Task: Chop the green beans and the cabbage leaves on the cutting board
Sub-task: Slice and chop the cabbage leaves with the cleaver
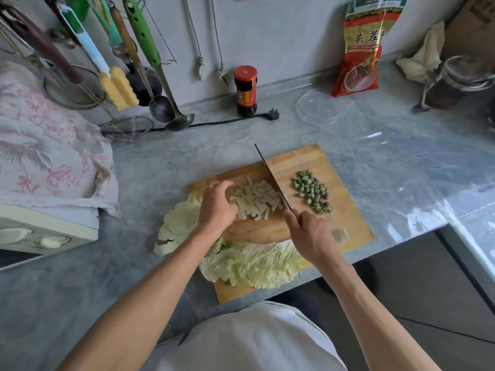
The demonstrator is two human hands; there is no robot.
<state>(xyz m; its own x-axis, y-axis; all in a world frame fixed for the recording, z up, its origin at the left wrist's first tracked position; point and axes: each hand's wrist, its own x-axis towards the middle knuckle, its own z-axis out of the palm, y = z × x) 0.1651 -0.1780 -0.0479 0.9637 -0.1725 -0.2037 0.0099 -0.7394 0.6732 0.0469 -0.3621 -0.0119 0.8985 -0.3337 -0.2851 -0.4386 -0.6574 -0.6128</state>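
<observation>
Whole leaves: the leafy cabbage leaves (254, 266) lie uncut across the near edge of the cutting board (348, 223), at about 6 o'clock from its middle, hanging partly over the edge. A second spread of leaf (176, 226) lies off the board toward 8 o'clock, on the counter (150, 167). This is the work left, by my reckoning.

Right hand: the right hand (312, 236) is wrapped round the handle of the knife (270, 178), at 4 o'clock from the pile being cut. The blade runs away toward 11 o'clock, its edge down in the pile.

Left hand: the left hand (217, 204) is curled, knuckles up, pressing down on the cabbage stems from 9 o'clock. I cannot tell whether the fingertips pinch them.

Cut stems: the white stem strips (254, 200) sit mid-board, between the hands, already sliced into short sticks. This part looks well under way.

Beans: the chopped green beans (312, 190) are a small heap at 2 o'clock on the board, apart from the cabbage. No whole beans show, so that half looks finished.

Far side: a sauce bottle (245, 91) stands at 12 o'clock by the wall.
</observation>
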